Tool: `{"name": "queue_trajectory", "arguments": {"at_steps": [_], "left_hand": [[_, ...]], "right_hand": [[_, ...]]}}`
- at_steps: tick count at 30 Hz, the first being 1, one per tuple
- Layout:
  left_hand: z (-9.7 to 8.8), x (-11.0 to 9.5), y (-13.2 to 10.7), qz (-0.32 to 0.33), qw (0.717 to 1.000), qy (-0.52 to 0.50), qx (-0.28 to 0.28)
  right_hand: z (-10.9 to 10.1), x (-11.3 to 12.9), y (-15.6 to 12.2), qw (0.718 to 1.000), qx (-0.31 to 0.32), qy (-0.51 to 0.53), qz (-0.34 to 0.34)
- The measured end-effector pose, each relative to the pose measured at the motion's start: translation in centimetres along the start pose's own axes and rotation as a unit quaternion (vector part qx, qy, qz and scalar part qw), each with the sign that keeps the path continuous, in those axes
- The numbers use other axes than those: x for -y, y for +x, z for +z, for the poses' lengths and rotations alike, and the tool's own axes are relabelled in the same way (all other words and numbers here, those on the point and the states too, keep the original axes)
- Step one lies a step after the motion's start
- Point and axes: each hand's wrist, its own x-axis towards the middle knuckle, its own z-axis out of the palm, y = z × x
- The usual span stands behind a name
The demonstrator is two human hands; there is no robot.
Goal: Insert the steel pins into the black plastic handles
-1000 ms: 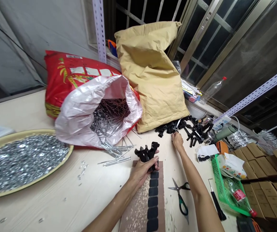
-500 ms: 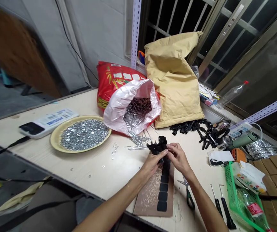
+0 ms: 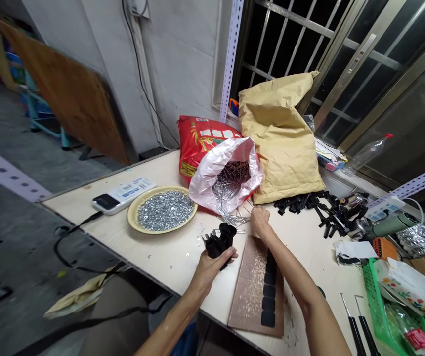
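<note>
My left hand [image 3: 209, 269] is closed round a bunch of black plastic parts [image 3: 220, 239], held up over the table left of a brown board [image 3: 247, 287]. A column of black rounded squares [image 3: 268, 304] runs along the board's right side. Beyond the board's far end, my right hand [image 3: 260, 220] is closed on the table beside loose metal pins [image 3: 231, 217]; its fingertips are turned away, so what they hold is hidden. Just behind it stands an open red bag [image 3: 208, 129] with a pink-white lining, filled with long thin metal pins [image 3: 234, 178].
Left of the bag, a yellow plate [image 3: 133, 217] holds small metal washers [image 3: 166, 210]; some lie scattered nearby. A phone [image 3: 106, 201] lies beyond it. A tan sack [image 3: 282, 148] and a pile of black parts [image 3: 331, 212] stand at the back. Hook tools [image 3: 357, 326] and a green basket [image 3: 377, 301] are right.
My hands have parted: the left has drawn the black parts leftward off the board, and the right has let go of them and reached to the pins by the bag. The view has shifted.
</note>
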Motion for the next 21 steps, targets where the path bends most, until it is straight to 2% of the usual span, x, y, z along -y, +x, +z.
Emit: {"name": "queue_trajectory", "arguments": {"at_steps": [5,6,8,10,12,17,21], "left_hand": [[-1.1,-0.1,0.4,0.042,0.995,0.085,-0.027],[-1.3,-0.1,0.5,0.051,0.992,0.108,-0.037],[-1.4,-0.2,0.6,0.070,0.984,0.152,-0.056],[-1.4,-0.3,0.5,0.091,0.976,0.184,-0.066],[-1.4,-0.4,0.4,0.110,0.972,0.200,-0.063],[-1.7,-0.3,0.3,0.169,0.955,0.235,-0.061],[-2.2,-0.3,0.4,0.222,0.933,0.277,-0.050]], "right_hand": [[-2.9,-3.2,-4.4,0.999,-0.031,-0.023,0.021],[-3.4,-3.6,-5.6,0.999,-0.043,-0.015,0.004],[-4.5,-4.1,-7.9,0.993,-0.086,0.029,-0.075],[-5.3,-4.1,-9.8,0.969,-0.143,0.086,-0.180],[-6.1,-4.0,-11.0,0.942,-0.185,0.108,-0.257],[-8.2,-3.2,-12.1,0.917,-0.235,0.035,-0.319],[-9.4,-2.0,-13.0,0.910,-0.215,-0.039,-0.353]]}}
